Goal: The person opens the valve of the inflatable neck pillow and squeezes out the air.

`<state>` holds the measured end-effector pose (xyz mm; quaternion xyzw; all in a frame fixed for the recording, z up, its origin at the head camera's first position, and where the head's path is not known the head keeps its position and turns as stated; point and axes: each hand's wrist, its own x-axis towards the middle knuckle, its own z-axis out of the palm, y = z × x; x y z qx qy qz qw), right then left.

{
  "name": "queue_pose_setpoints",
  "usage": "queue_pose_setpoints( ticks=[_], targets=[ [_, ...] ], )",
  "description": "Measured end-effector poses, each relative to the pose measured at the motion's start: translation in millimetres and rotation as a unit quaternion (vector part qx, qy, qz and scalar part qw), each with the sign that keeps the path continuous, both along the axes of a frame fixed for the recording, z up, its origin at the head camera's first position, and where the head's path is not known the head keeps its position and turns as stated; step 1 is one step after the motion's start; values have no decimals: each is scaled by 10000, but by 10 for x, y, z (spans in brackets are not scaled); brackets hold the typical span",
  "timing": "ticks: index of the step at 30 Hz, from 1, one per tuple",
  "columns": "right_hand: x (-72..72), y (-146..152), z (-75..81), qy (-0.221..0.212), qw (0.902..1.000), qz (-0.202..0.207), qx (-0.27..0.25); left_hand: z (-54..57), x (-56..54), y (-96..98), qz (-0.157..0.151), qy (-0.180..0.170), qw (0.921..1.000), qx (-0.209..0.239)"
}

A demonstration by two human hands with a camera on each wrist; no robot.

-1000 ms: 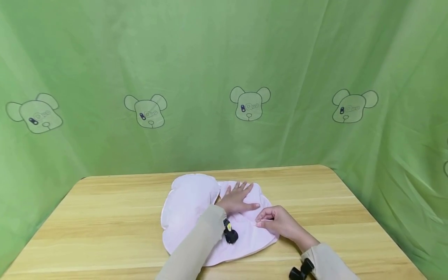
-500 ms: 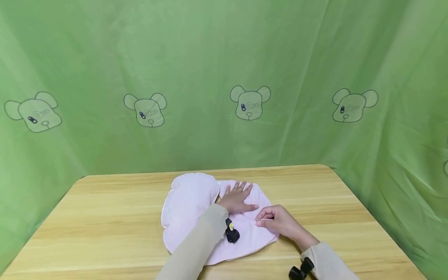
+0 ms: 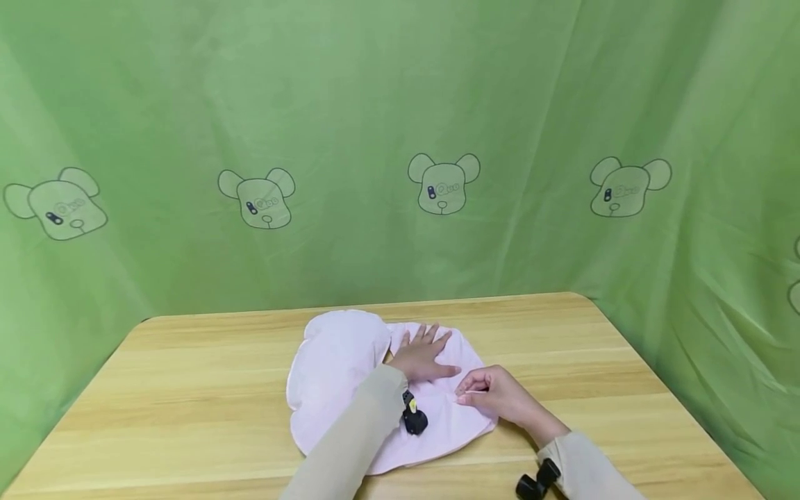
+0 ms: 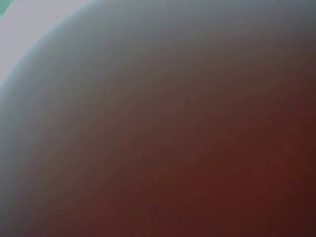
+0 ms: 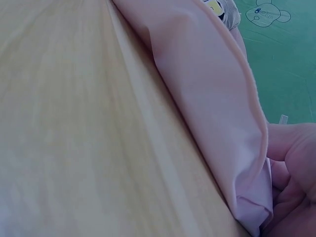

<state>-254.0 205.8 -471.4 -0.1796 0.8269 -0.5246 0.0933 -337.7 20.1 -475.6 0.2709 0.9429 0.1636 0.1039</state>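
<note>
A pale pink inflatable neck pillow (image 3: pixel 337 375) lies on the table; its left lobe looks puffed up and its right part flatter and wrinkled. My left hand (image 3: pixel 421 359) rests on the right part, fingers spread and straight. Near the right edge, my right hand (image 3: pixel 496 396) pinches a small spot on the pillow's top between thumb and fingers. What exactly sits in that pinch is mostly hidden; in the right wrist view a small clear tab (image 5: pixel 283 119) sticks up behind the hand. The pillow's seamed edge (image 5: pixel 256 106) shows there too. The left wrist view is dark and blurred.
The wooden table (image 3: pixel 187 389) carries the pillow near its front middle. A green curtain (image 3: pixel 350 90) with printed bear heads hangs behind and beside it. Small black cameras are strapped to both wrists, over beige sleeves (image 3: pixel 350 437).
Both hands and the pillow keep practically the same places; the head view has shifted slightly.
</note>
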Motion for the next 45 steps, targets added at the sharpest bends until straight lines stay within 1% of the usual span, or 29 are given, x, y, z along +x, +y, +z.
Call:
queue_pose_setpoints(
  ticks=[5, 9, 12, 15, 19, 23, 25, 28, 30, 32, 34, 38, 41, 45],
  targets=[
    [18, 1, 6, -80, 10000, -7, -15, 4, 17, 6, 33, -55, 9999, 142],
    [11, 2, -29, -30, 10000, 6, -4, 10, 20, 7, -12, -81, 9997, 243],
    [4, -5, -47, 34, 10000, 39, 12, 60, 27, -5, -26, -137, 9991, 393],
    [1, -9, -45, 19, 10000, 66, -8, 151, 42, -41, -59, -193, 9985, 513],
    [11, -14, -12, -17, 10000, 66, -20, 294, 58, -125, -275, -60, 9970, 721],
    [30, -27, 31, 66, 9999, 39, 67, 502, 89, -265, -553, 74, 9922, 1115],
    [40, -39, 53, 93, 9999, 40, 118, 619, 120, -376, -630, 38, 9894, 1311],
    [49, -47, 68, 81, 9999, 12, 152, 777, 177, -602, -669, -77, 9850, 1589],
    [45, -42, 64, 58, 9998, -38, 173, 845, 202, -780, -687, -122, 9829, 1702],
    [34, -28, 47, 48, 9998, -78, 160, 895, 233, -967, -666, -248, 9805, 1830],
    [23, -15, 28, 44, 9999, -74, 129, 904, 261, -1149, -614, -386, 9793, 1890],
    [13, 0, 8, 98, 9999, -20, 54, 820, 303, -1442, -611, -421, 9794, 1878],
    [15, 0, 6, 135, 9999, -10, 61, 730, 341, -1582, -688, -437, 9799, 1823],
    [15, -6, 15, 100, 9999, -20, 108, 626, 411, -1680, -875, -650, 9779, 1781]
  ],
)
